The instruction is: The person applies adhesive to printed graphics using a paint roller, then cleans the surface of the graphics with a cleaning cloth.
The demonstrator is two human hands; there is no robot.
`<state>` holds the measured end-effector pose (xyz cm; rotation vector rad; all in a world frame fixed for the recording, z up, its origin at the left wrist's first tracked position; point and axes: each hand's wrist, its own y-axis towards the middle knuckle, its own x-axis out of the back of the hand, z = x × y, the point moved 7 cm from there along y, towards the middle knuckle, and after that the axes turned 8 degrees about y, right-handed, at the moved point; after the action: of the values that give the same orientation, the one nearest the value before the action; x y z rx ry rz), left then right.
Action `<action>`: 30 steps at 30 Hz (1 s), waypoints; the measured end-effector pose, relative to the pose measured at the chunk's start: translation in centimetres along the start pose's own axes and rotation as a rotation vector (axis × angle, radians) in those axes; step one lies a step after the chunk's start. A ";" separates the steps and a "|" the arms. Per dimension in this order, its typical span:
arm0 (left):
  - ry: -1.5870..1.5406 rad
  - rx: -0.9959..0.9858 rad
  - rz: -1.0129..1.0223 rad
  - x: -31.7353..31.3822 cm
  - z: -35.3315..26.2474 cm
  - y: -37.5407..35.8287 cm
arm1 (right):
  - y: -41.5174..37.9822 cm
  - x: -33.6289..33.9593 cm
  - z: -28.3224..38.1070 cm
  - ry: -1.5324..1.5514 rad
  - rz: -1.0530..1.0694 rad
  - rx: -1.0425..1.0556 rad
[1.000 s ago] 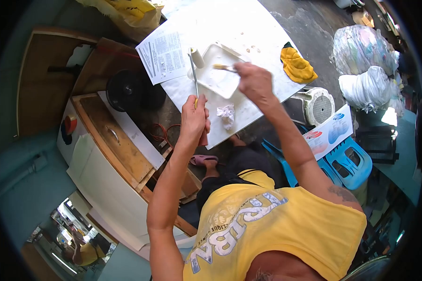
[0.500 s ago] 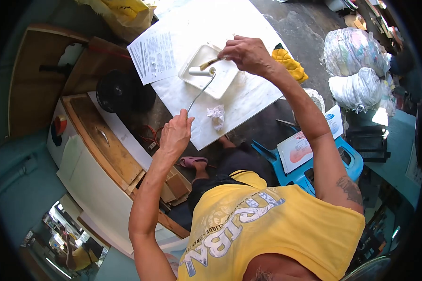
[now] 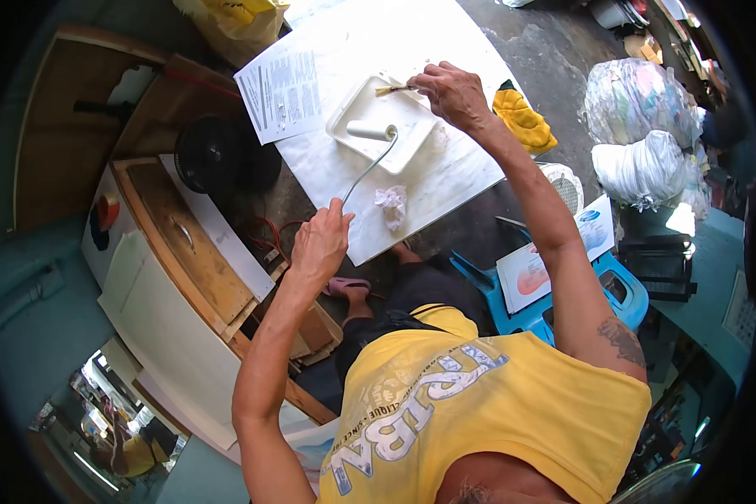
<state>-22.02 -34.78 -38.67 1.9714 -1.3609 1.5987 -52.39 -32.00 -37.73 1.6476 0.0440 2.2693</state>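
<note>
My left hand [image 3: 321, 239] is closed round the handle of a paint roller [image 3: 370, 129], its white sleeve over the near part of a white paint tray [image 3: 341, 107]. A bent wire frame runs from my fist up to the sleeve. In my right hand [image 3: 454, 92] is a paintbrush [image 3: 388, 90], pinched between the fingers, with its pale bristles pointing left above the tray's far end. White liquid coats the tray bottom. Near the tray on the white marble-look table [image 3: 470, 155] lies a crumpled piece of paper [image 3: 391, 207].
Printed sheets [image 3: 279, 97] lie at the table's left edge, and a yellow-and-black glove [image 3: 522, 119] at the right. A blue plastic stool [image 3: 617, 286] holds papers [image 3: 529, 273]. A black fan [image 3: 206, 155] stands left; wrapped bundles [image 3: 643, 97] sit at right.
My right hand has moved the brush off the roller sleeve toward the tray's far end. The left hand still holds the roller in nearly the same place.
</note>
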 end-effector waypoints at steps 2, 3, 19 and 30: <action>0.003 0.000 -0.016 0.2 -0.1 -0.4 | -0.4 -0.6 -0.7 0.005 0.022 -0.037; 0.006 -0.003 -0.029 0.4 -0.1 -0.7 | -0.5 -1.3 -1.3 -0.002 0.057 -0.061; 0.106 -0.068 -0.063 -1.4 -1.0 -2.3 | 1.4 -1.9 -2.1 0.323 0.009 -0.235; 0.157 -0.099 -0.118 -2.6 -1.9 -1.6 | 17.5 -19.7 3.4 0.437 0.508 0.134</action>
<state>-21.87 -31.31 -39.72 1.7930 -1.2157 1.5649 -48.21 -54.76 -50.89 1.2920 -0.1372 3.0393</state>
